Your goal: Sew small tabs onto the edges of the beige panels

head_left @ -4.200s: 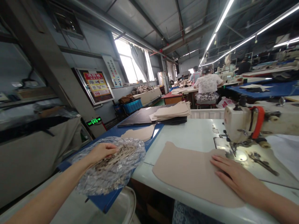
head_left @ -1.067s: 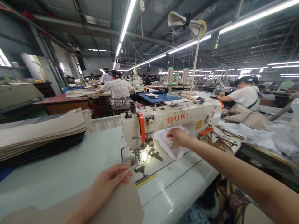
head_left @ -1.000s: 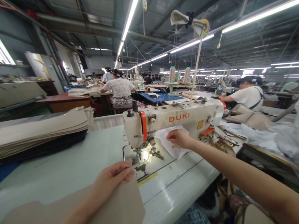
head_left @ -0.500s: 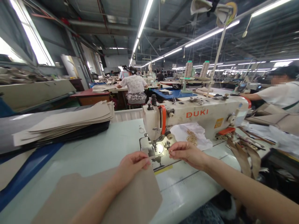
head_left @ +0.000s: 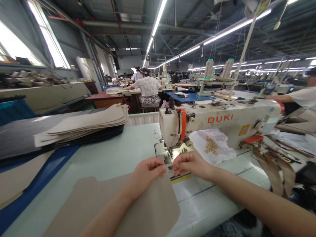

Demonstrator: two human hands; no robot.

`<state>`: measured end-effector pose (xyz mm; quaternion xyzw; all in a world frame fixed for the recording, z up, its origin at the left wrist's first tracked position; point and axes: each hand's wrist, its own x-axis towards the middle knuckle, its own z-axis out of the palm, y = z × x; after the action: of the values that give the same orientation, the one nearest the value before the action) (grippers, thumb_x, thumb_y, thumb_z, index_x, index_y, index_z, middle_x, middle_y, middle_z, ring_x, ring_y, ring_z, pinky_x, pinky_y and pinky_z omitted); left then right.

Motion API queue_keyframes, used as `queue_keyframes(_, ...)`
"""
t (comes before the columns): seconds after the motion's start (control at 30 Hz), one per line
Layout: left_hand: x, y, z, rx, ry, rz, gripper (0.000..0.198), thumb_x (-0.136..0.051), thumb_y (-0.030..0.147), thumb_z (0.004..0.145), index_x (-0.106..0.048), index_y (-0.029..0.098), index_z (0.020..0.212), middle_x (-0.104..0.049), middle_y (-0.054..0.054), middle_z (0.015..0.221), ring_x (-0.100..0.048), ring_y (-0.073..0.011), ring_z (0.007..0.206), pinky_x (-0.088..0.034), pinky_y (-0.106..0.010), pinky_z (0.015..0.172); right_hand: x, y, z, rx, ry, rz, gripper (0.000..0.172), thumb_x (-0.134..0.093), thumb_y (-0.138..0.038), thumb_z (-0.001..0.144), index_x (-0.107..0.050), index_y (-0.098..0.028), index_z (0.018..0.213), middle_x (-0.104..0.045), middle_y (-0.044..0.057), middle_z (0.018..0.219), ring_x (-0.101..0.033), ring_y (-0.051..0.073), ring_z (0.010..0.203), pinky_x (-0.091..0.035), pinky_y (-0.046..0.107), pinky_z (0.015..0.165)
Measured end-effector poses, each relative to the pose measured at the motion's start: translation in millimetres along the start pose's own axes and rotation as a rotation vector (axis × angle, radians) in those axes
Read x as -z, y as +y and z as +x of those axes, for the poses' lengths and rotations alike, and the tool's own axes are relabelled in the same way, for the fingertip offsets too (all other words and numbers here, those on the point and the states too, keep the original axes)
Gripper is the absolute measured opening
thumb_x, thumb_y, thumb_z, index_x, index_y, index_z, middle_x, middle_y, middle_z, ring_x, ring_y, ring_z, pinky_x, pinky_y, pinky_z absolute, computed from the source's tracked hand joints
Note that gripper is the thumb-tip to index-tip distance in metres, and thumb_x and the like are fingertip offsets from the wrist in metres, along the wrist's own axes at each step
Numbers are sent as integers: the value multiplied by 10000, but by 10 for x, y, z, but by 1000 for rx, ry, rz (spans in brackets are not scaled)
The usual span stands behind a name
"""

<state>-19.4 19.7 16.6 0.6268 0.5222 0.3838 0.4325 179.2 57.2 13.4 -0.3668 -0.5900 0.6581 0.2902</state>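
Note:
A large beige cut piece lies flat on the pale table in front of me. My left hand rests on its far corner, thumb and fingers pinched on what looks like a small beige strip. My right hand is pinched too, its fingertips almost touching the left hand's; what it holds is too small to make out. Both hands sit just in front of the needle plate of the cream DUKI sewing machine.
A white bag with small gold rings lies under the machine arm. A stack of beige pieces sits at the left on dark sheets. Brown straps hang at the right. A person sits ahead, another person at the right.
My right hand left the bag of gold rings and came back to meet my left hand before the needle. The left hand kept its pinch on the beige piece's corner. My view turned right.

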Motion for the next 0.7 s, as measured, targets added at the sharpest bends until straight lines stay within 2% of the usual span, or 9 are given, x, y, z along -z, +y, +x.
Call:
queue_keyframes(0.2, -8, -35, 10, 26, 25, -30, 193, -628, 364, 691, -632, 175, 652, -664, -10, 624, -590, -150, 609, -469, -264, 635, -40, 72, 61, 125, -47, 63, 181, -689, -296, 649, -632, -163, 758, -668, -9, 741, -661, 131, 687, -497, 263, 696)
queue_keyframes(0.27, -14, -26, 7, 34, 35, -46, 187, -626, 358, 686, -627, 175, 648, -659, -9, 616, -588, -147, 602, -470, -263, 632, -58, 117, 68, 179, -19, 58, 194, -670, -332, 687, -635, -163, 775, -664, 0, 760, -659, 133, 697, -498, 275, 718)
queue_keyframes(0.43, -29, -18, -2, 66, 37, -61, 201, -626, 379, 677, -616, 179, 663, -655, -8, 603, -579, -145, 554, -479, -272, 599, -107, 254, 123, 346, 112, -31, 218, -670, -368, 712, -589, -191, 809, -643, -17, 697, -655, 143, 667, -505, 277, 667)
queue_keyframes(0.57, -44, -13, -23, 55, 48, -61, 185, -623, 369, 691, -623, 184, 685, -663, -6, 622, -586, -145, 564, -478, -267, 600, -121, 299, 149, 386, 161, -50, 226, -648, -334, 734, -557, -210, 900, -661, -16, 713, -668, 156, 698, -508, 289, 697)
queue_keyframes(0.7, -69, 8, -54, 36, 83, -16, 160, -619, 349, 687, -637, 190, 682, -653, 9, 613, -582, -141, 560, -463, -254, 596, -134, 294, 131, 389, 169, -108, 153, -621, -320, 753, -588, -201, 843, -679, 10, 733, -672, 173, 725, -505, 291, 710)
